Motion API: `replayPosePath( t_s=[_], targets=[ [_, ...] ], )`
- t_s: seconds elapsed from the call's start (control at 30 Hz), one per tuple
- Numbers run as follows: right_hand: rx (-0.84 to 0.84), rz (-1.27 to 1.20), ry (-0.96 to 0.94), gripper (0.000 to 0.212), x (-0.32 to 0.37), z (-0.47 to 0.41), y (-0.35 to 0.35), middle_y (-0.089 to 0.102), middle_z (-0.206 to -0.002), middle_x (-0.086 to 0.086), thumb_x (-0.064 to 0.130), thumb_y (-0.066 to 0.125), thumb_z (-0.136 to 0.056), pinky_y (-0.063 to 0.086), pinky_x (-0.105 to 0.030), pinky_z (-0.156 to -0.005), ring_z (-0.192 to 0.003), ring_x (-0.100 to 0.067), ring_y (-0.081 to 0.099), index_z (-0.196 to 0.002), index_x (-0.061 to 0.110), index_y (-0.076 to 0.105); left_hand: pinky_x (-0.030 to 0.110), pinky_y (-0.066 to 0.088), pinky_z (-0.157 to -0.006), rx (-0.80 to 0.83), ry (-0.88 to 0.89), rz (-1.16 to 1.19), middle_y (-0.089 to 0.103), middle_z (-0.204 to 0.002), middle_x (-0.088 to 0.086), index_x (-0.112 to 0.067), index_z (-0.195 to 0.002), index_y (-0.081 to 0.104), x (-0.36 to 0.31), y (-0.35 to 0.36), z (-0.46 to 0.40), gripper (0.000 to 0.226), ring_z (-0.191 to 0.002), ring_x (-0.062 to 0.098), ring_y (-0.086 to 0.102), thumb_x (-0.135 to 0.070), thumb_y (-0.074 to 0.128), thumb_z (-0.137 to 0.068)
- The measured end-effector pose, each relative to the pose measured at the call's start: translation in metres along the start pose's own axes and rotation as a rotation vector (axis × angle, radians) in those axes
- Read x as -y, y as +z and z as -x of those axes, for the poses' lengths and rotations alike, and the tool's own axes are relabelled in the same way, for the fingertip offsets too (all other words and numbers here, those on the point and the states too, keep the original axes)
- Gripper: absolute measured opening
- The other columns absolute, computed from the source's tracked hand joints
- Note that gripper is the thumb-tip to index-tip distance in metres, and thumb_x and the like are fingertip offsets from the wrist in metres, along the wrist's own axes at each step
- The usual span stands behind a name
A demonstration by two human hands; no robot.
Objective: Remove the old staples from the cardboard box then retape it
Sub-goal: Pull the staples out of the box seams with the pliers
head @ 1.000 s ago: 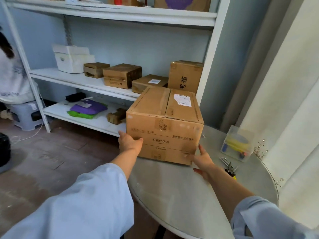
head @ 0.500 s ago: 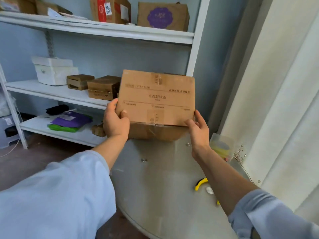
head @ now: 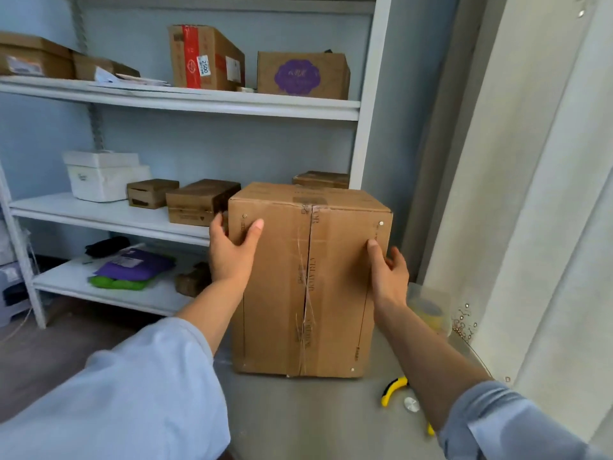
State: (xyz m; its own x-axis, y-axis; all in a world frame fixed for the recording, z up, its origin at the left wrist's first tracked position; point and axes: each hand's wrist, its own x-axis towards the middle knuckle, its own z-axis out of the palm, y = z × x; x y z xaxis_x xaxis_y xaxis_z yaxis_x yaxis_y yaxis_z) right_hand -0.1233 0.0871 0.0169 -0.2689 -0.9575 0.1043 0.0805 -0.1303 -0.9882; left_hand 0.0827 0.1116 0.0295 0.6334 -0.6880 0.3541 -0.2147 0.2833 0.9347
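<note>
The cardboard box (head: 308, 280) stands on end on the round grey table (head: 315, 416), its flap seam facing me with torn tape strands down the middle. Small metal staples show near its corners, one at the upper right (head: 381, 223) and one at the lower right (head: 352, 369). My left hand (head: 232, 254) grips the box's upper left edge, thumb on the front face. My right hand (head: 386, 273) holds the right edge, thumb on the front.
Yellow-handled pliers (head: 393, 390) lie on the table under my right forearm. A clear plastic container (head: 428, 307) sits behind the box on the right. White shelves (head: 185, 104) with several boxes stand behind; a curtain (head: 547, 194) hangs at the right.
The box was lifted from lying flat, turned over and set down on end, so the seamed face now faces me. Both hands shifted to its upper side edges.
</note>
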Motion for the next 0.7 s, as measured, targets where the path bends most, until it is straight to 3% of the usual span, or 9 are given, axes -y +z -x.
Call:
replayPosePath(
  t_s=[0.1,0.2,0.3,0.5,0.7],
  targets=[
    [0.065,0.103,0.216,0.089,-0.042,0.008,-0.011,0.043,-0.145,-0.004,0.068,0.055,-0.080,0.034,-0.049,-0.110,-0.130,-0.027,0.044,-0.148,0.016,0.030,0.042,0.043,-0.100,0.098,-0.150,-0.073,0.051,-0.134,0.007,-0.016,-0.142,0.032,0.046,-0.005,0.020,0.076,-0.122,0.026,0.049,-0.042,0.069,-0.081],
    [0.122,0.143,0.309,0.080,-0.074,0.019,-0.017,0.049,-0.138,-0.005,0.061,0.058,-0.081,0.039,-0.043,-0.104,-0.118,-0.024,0.049,-0.141,0.011,0.038,0.043,0.043,-0.100,0.133,-0.270,-0.174,0.048,-0.134,0.010,-0.012,-0.139,0.031,0.082,-0.003,0.039,0.083,-0.121,0.029,0.048,-0.047,0.072,-0.076],
    [0.125,0.169,0.278,0.073,-0.079,0.020,-0.016,0.050,-0.135,-0.006,0.056,0.060,-0.084,0.040,-0.038,-0.099,-0.109,-0.019,0.047,-0.138,0.011,0.040,0.044,0.043,-0.100,0.098,-0.268,-0.206,0.045,-0.136,0.013,-0.010,-0.140,0.027,0.087,0.003,0.044,0.086,-0.123,0.031,0.047,-0.045,0.072,-0.076],
    [0.069,0.265,0.235,0.078,-0.071,0.020,-0.010,0.052,-0.134,-0.006,0.063,0.059,-0.081,0.041,-0.044,-0.104,-0.121,-0.027,0.050,-0.137,0.013,0.042,0.053,0.040,-0.100,-0.013,-0.268,-0.257,0.044,-0.137,0.013,-0.014,-0.142,0.026,0.074,0.011,0.038,0.095,-0.124,0.036,0.045,-0.054,0.073,-0.070],
    [-0.041,0.388,0.079,0.065,-0.053,0.023,-0.012,0.059,-0.126,-0.001,0.059,0.059,-0.083,0.048,-0.042,-0.097,-0.113,-0.023,0.057,-0.132,0.018,0.049,0.050,0.025,-0.108,-0.139,-0.139,-0.490,0.033,-0.145,0.017,-0.019,-0.148,0.017,0.035,0.017,0.027,0.099,-0.133,0.037,0.030,-0.055,0.071,-0.072]
  ],
)
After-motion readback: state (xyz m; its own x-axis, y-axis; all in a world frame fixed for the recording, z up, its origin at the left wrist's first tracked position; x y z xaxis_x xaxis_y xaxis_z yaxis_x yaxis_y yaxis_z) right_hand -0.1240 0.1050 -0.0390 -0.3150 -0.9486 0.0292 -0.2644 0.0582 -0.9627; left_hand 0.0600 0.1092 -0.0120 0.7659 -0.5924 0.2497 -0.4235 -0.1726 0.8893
